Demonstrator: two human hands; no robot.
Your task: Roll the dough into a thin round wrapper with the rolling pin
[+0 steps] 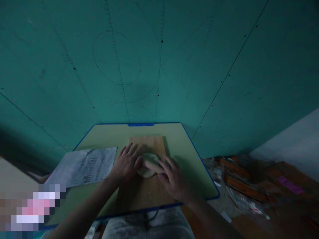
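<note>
A pale round of dough [144,171] lies flat on a wooden board [142,196], with a short wooden rolling pin [152,166] slanting across it. My right hand [173,176] is closed around the pin's right end, thumb below and fingers above. On the other side, my left hand [126,162] rests with its fingers stretched out and spread, its thumb at the dough's left edge beside the pin's left end. How firmly that thumb touches the pin or the dough I cannot tell.
The board lies on a pale yellow-green table [199,179] with a blue rim. Printed paper sheets [92,166] are at the left. A green wall [149,83] rises behind the table. Orange-brown boxes [281,186] and loose clutter cover the floor at right.
</note>
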